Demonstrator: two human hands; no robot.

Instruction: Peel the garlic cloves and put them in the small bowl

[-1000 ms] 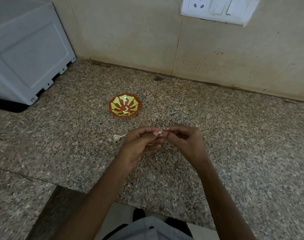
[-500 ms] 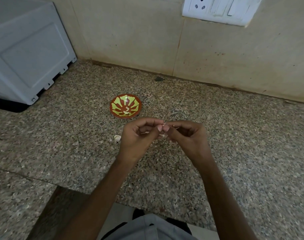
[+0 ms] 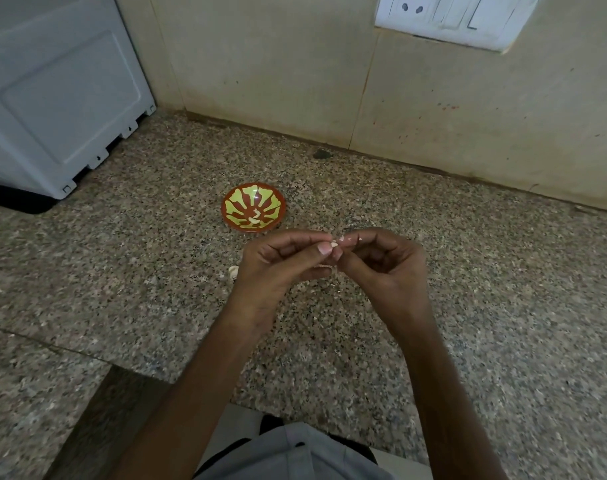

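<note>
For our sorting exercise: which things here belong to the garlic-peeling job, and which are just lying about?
Job: left hand, right hand, the garlic clove they pinch, small bowl, loose clove on the counter.
Lying about: white appliance, wall socket.

Dim, even light on the counter [image 3: 502, 306], no hard shadows anywhere. Brightest patch is the socket plate [image 3: 451, 19], far beyond the right hand [image 3: 388, 268]. Tiny white glint on the bowl [image 3: 239, 202] just past the left hand [image 3: 270, 271]. Fingertips [image 3: 325, 248] a touch soft, speckled stone sharp around them. Wide lens bows the foot of the wall [image 3: 260, 64]; nearer than the wrists, the left corner goes dark and muddy
</note>
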